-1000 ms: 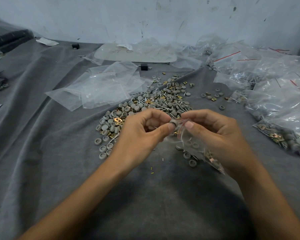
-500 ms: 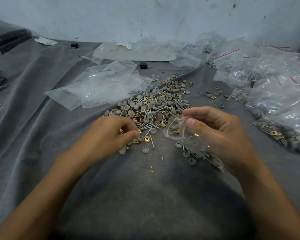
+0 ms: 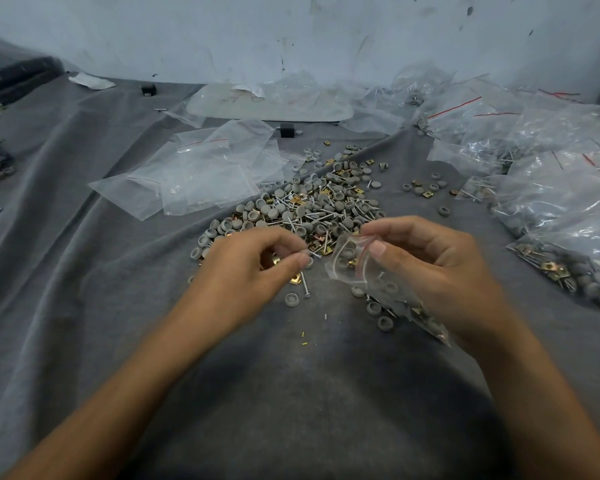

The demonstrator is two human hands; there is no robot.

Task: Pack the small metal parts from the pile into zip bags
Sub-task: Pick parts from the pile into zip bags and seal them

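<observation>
A pile of small parts [image 3: 312,206] lies on the grey cloth: grey round caps, thin screws and gold clips. My left hand [image 3: 253,268] hovers at the pile's near edge, with a thin screw [image 3: 314,253] pinched between thumb and fingers, its tip toward the bag. My right hand [image 3: 433,268] pinches the mouth of a small clear zip bag [image 3: 357,268] with a red seal line. The bag hangs down to the right and holds several caps and clips. A loose screw [image 3: 304,285] and cap [image 3: 291,299] lie just below my left hand.
Empty zip bags [image 3: 201,174] are spread left of the pile. Filled bags [image 3: 551,188] are heaped along the right side. A few loose caps [image 3: 423,188] sit right of the pile. A small black block [image 3: 287,130] stands behind, near the pale wall.
My left hand left the bag's mouth, dipped to the pile's near edge, and now lifts back toward the bag with a screw. The right hand kept holding the bag nearly still.
</observation>
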